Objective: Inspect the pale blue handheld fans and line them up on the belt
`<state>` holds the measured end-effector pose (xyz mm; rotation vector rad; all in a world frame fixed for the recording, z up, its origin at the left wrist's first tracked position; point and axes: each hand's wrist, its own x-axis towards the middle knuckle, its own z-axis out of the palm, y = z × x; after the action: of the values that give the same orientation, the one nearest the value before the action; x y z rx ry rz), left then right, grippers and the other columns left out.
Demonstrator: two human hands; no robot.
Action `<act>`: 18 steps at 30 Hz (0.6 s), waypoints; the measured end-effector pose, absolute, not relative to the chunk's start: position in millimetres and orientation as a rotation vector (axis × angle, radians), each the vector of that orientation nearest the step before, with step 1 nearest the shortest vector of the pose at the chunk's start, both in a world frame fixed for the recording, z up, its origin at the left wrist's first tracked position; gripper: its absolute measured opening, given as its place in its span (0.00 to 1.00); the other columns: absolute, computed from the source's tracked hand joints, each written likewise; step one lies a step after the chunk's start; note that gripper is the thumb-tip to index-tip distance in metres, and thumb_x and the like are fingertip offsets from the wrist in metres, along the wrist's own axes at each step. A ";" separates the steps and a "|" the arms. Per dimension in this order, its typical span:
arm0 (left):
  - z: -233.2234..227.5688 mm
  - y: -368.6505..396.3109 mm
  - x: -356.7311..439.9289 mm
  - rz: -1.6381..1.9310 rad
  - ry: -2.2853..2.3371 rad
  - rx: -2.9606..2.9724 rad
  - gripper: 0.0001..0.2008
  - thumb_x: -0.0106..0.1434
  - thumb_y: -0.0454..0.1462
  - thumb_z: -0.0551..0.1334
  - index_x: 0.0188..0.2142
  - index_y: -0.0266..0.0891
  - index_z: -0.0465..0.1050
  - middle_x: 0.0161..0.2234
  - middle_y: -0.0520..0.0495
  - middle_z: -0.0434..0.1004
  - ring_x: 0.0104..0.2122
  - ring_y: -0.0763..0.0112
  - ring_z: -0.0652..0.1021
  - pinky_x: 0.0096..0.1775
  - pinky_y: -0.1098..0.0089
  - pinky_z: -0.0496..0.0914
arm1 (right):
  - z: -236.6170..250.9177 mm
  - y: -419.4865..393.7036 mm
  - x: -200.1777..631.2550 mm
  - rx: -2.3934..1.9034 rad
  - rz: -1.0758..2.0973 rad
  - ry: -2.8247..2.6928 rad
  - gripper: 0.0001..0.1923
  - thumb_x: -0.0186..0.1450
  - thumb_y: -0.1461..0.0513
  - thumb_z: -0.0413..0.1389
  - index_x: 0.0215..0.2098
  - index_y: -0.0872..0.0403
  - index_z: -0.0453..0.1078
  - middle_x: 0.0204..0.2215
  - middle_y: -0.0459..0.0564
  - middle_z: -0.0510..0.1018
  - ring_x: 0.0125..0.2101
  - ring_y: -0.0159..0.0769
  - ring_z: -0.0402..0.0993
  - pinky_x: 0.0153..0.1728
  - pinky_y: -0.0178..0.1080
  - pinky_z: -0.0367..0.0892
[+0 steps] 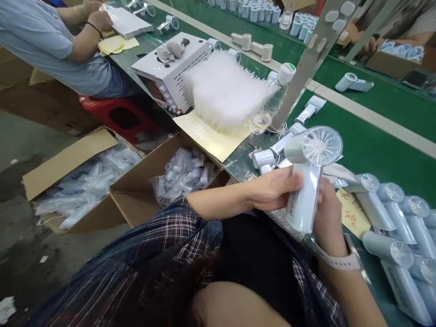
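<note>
2 hands (275,188) gripping fan (311,172), fans (402,222) beside

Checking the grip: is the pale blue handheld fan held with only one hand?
No: both the left hand and the right hand grasp the handle of the pale blue handheld fan.

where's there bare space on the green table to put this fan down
Bare green mat lies between the pale strip and the row of fans. Near both hands holding the fan, it's crowded.
</note>
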<state>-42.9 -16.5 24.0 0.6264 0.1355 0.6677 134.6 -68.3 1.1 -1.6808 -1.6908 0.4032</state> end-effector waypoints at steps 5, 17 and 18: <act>22.3 -8.8 -31.1 0.662 0.121 0.569 0.29 0.64 0.58 0.77 0.47 0.36 0.79 0.41 0.41 0.85 0.42 0.61 0.84 0.47 0.61 0.81 | -1.6 -111.3 154.7 -1.776 0.586 -1.439 0.26 0.69 0.45 0.63 0.57 0.52 0.79 0.49 0.58 0.88 0.46 0.52 0.85 0.49 0.53 0.78; 28.4 -12.8 -26.8 0.759 0.353 0.894 0.42 0.57 0.54 0.83 0.58 0.42 0.61 0.58 0.33 0.81 0.60 0.49 0.83 0.60 0.52 0.77 | -7.2 -123.4 159.0 -1.663 0.652 -1.265 0.19 0.70 0.48 0.65 0.50 0.52 0.83 0.45 0.55 0.88 0.44 0.49 0.85 0.47 0.49 0.77; 27.5 -11.3 -27.8 0.772 0.392 0.933 0.43 0.55 0.52 0.84 0.57 0.42 0.62 0.59 0.33 0.80 0.61 0.48 0.82 0.61 0.52 0.76 | -5.8 -122.2 154.8 -1.572 0.668 -1.202 0.19 0.71 0.48 0.65 0.51 0.52 0.82 0.47 0.56 0.88 0.45 0.49 0.84 0.47 0.49 0.78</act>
<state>-27.8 -11.3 27.5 0.9333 0.3921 0.7721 154.8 -122.2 -5.8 -1.5719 -1.2022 0.6683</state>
